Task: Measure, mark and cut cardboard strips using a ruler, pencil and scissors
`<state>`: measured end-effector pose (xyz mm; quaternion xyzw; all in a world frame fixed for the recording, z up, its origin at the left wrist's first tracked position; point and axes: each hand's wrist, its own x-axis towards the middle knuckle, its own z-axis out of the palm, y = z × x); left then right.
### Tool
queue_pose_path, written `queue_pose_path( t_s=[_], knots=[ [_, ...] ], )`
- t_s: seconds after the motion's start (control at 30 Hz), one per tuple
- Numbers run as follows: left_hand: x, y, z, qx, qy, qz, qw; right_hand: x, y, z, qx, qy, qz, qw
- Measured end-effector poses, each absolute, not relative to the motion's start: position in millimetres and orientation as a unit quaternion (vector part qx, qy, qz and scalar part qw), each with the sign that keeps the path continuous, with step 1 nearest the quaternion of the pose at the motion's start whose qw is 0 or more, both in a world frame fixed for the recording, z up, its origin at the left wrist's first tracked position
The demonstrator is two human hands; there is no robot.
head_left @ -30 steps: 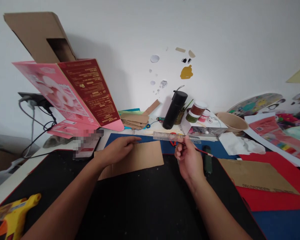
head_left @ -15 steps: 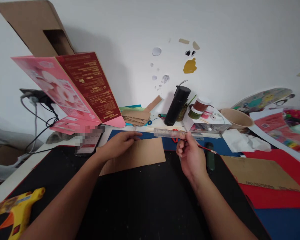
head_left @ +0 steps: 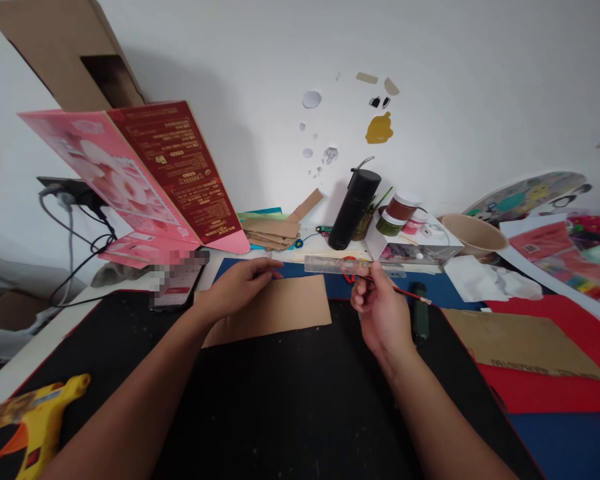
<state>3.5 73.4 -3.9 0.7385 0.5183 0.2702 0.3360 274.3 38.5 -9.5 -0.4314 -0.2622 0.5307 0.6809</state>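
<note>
My left hand [head_left: 237,288] rests on the far edge of a brown cardboard sheet [head_left: 285,308] lying on the black mat [head_left: 280,400], fingers curled over the edge. My right hand [head_left: 380,310] is raised just right of the sheet and pinches a clear plastic ruler [head_left: 337,265] held level, together with a thin red pencil [head_left: 413,297] that sticks out to the right.
A yellow glue gun [head_left: 35,420] lies at the near left. A pink and red box [head_left: 145,180], a black bottle [head_left: 354,208], paint jars [head_left: 397,213] and a paper bowl [head_left: 473,235] stand behind. Another cardboard piece [head_left: 520,347] lies on red paper at the right.
Both hands have stayed almost in place on the cardboard and the ruler. The view has tilted down slightly, so the scene sits a little higher in the picture.
</note>
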Motion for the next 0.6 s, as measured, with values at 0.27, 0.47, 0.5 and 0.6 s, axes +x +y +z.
queue_pose_path(
  t_s=[0.27, 0.47, 0.5, 0.6],
  knots=[
    [0.3, 74.9, -5.6, 0.716, 0.521, 0.313, 0.343, 276.0, 39.5, -10.3, -0.434, -0.275, 0.528, 0.676],
    [-3.4, 79.0, -10.5, 0.671, 0.507, 0.395, 0.371, 273.2, 38.3, -10.8, -0.440, -0.299, 0.531, 0.659],
    [-4.8, 80.0, -10.2, 0.662, 0.507, 0.413, 0.368, 272.5, 37.7, -11.1, -0.442, -0.308, 0.526, 0.658],
    [-11.8, 82.9, -7.5, 0.634, 0.515, 0.464, 0.344, 271.1, 36.1, -12.2, -0.451, -0.334, 0.509, 0.653]
  ],
)
